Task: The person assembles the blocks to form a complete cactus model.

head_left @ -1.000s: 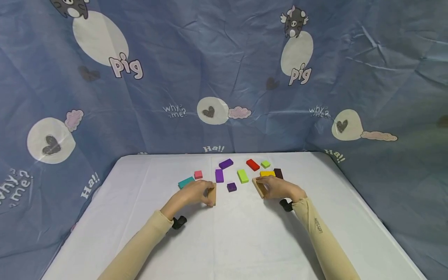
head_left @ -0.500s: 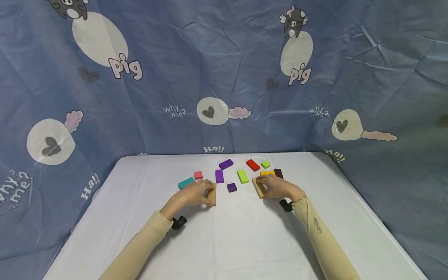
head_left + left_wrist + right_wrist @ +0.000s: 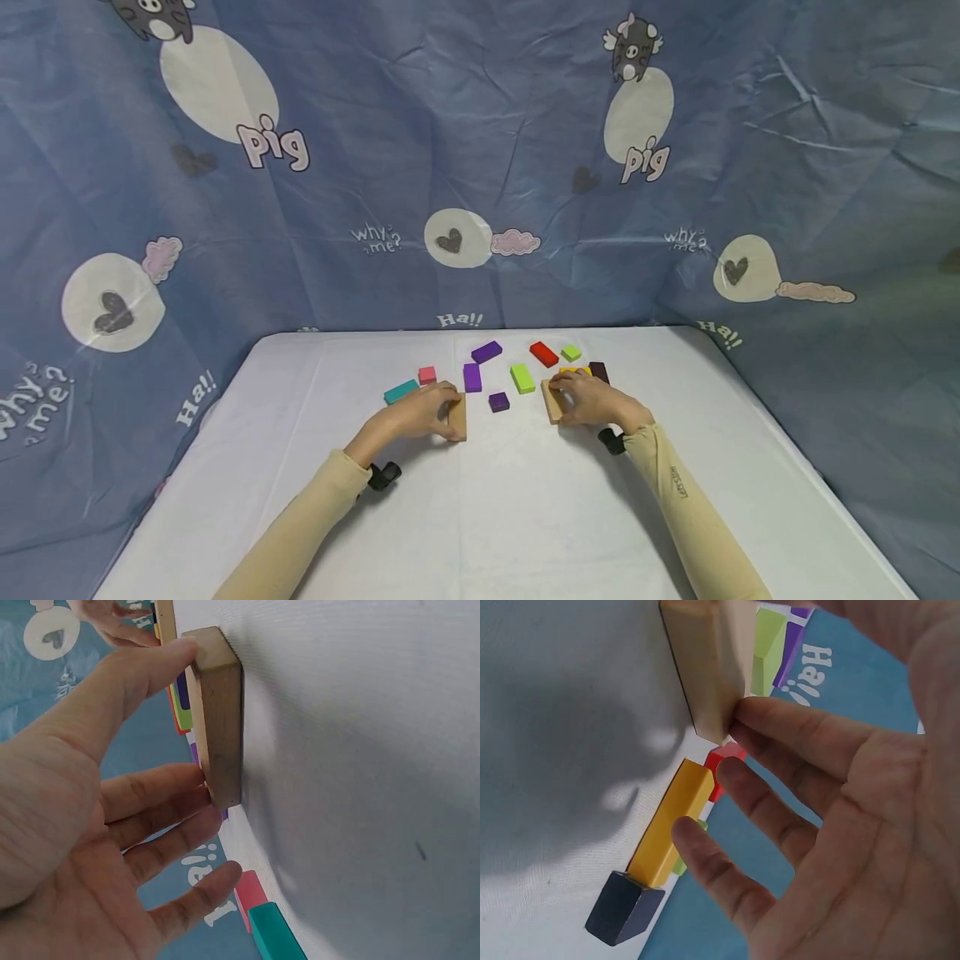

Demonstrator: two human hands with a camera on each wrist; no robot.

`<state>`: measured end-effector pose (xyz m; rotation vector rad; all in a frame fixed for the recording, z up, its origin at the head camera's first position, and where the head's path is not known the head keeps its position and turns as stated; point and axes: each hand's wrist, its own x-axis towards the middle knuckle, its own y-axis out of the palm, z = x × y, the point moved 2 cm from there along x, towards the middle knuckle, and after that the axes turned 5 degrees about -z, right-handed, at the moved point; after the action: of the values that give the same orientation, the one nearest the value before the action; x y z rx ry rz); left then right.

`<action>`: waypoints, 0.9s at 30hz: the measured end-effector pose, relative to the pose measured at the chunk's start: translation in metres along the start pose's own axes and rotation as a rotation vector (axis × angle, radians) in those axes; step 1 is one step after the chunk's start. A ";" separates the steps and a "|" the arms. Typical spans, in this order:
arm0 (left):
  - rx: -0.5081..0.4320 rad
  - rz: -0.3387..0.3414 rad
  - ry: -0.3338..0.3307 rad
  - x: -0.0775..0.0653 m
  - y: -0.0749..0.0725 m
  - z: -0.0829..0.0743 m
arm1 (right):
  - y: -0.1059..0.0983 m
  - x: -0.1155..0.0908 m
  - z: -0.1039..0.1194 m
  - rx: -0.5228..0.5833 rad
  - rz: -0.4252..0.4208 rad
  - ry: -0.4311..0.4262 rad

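Note:
My left hand (image 3: 423, 412) pinches a plain wooden block (image 3: 458, 419) by its two ends. In the left wrist view the thumb presses the near end of this block (image 3: 223, 727), and fingertips touch the other end; the last finger stays apart. My right hand (image 3: 596, 402) holds a second plain wooden block (image 3: 552, 404) in much the same way. The right wrist view has fingertips at one end of that block (image 3: 697, 671), while two fingers stand clear of it. Both blocks lie low on the white cloth, a short gap apart, with their long sides pointing away from me.
Between and beyond the hands lie purple blocks (image 3: 472, 377), a dark purple cube (image 3: 498, 402), a lime block (image 3: 522, 378) and a red block (image 3: 543, 354). Teal (image 3: 401, 392) and pink (image 3: 427, 376) blocks sit by the left hand; yellow (image 3: 671, 825) and black (image 3: 624, 909) ones by the right.
The right block has turned slightly, its near end shifting left, with the right hand still on it. The left hand and its block stay almost in place.

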<state>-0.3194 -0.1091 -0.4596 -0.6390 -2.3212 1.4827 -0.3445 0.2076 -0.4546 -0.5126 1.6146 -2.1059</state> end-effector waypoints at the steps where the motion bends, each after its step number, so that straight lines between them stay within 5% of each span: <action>1: -0.002 0.000 -0.004 0.001 0.001 0.000 | 0.000 0.000 0.000 -0.003 0.001 0.004; 9: 0.006 -0.009 -0.023 0.001 0.006 -0.006 | 0.003 0.000 -0.002 0.023 0.005 0.022; 27: 0.072 -0.034 0.079 -0.001 0.019 -0.039 | 0.002 0.000 -0.001 0.046 -0.003 0.033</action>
<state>-0.2958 -0.0726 -0.4602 -0.6247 -2.1985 1.4914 -0.3450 0.2080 -0.4568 -0.4689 1.5805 -2.1589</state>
